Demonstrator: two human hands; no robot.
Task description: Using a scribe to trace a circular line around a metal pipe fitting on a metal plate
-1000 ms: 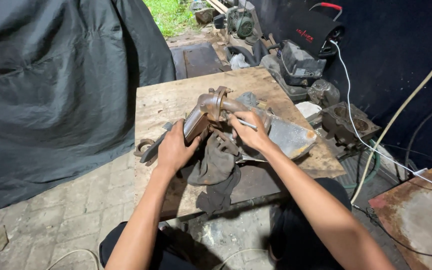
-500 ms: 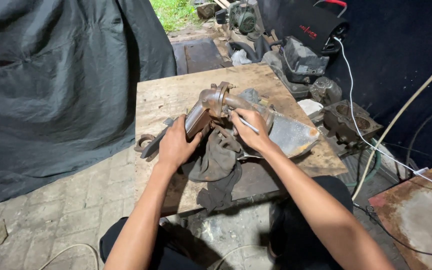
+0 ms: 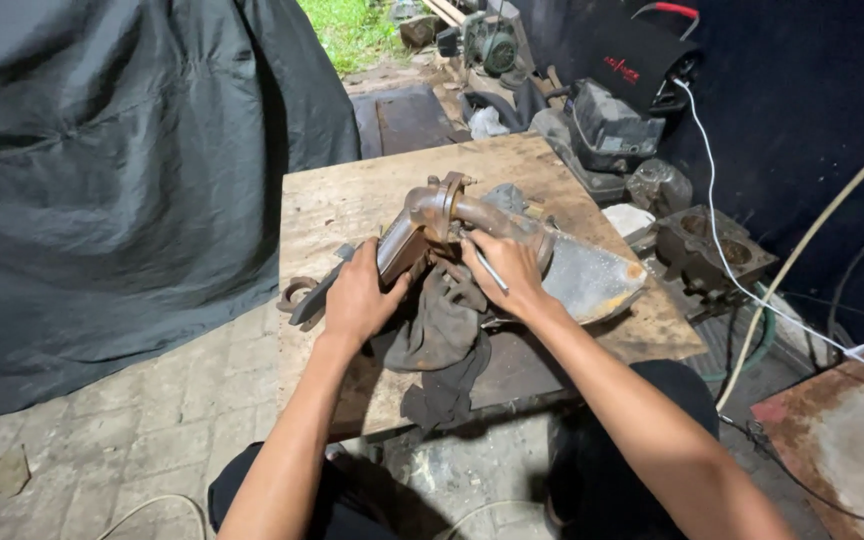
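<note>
While both forearms reach up from the bottom edge, the left hand (image 3: 357, 298) is wrapped around the flat rusty end of a bent metal pipe part (image 3: 430, 222), fingers curled shut on it, palm pressing it down toward the wooden table (image 3: 342, 205). Right hand (image 3: 507, 270) is closed around a thin silvery tool (image 3: 489, 268), pinched between the fingers, tip aimed at the part's curved neck; which kind of tool is too small to tell. The pipe part sits mid-table, tilted, its flanged round end up and away from the person, resting on a dark greasy rag (image 3: 442, 330) that hangs off the near table edge. Judgement: to work well here, keep the left hand clamping hard so the part does not roll on the rag, and keep the tool strokes short and angled away from the holding fingers. A ring-ended wrench (image 3: 304, 296) lies just left of the left hand, touching the tabletop. Just right of the part lies a flat grey metal sheet (image 3: 592, 280), spattered, nothing on it. Further right, off the table, a grimy engine block (image 3: 712, 250) shows open round bores, contents not visible. A white cable (image 3: 722, 250) crosses it. Far back, dark engine housings (image 3: 602, 115) sit on the ground; a black tarp (image 3: 122, 170) covers the left side.
</note>
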